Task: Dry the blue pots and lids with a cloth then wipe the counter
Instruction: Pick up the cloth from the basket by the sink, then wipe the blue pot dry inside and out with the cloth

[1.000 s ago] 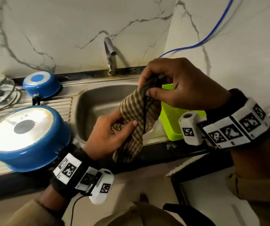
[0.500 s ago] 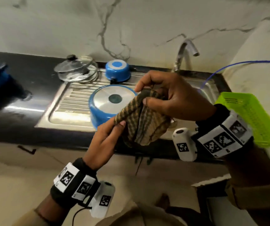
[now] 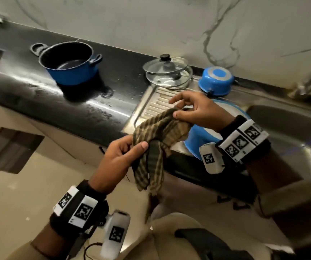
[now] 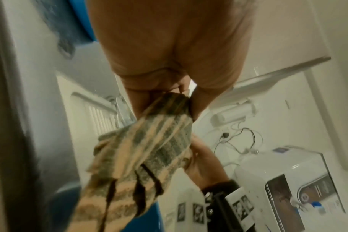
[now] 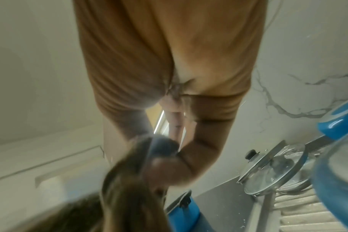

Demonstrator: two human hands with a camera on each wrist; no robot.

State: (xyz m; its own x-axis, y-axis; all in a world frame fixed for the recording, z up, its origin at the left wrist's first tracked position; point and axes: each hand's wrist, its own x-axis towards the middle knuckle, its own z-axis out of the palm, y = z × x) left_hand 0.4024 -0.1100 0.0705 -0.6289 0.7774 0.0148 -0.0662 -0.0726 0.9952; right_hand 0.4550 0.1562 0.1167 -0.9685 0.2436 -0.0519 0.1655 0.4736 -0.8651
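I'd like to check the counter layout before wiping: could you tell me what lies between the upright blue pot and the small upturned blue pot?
In the head view, the stacked glass lids lie between the upright blue pot and the small upturned blue pot.

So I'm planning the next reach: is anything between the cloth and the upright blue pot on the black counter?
Nothing visible. The cloth, held by both hands, hangs off the counter's front edge; bare wet counter lies before the upright pot.
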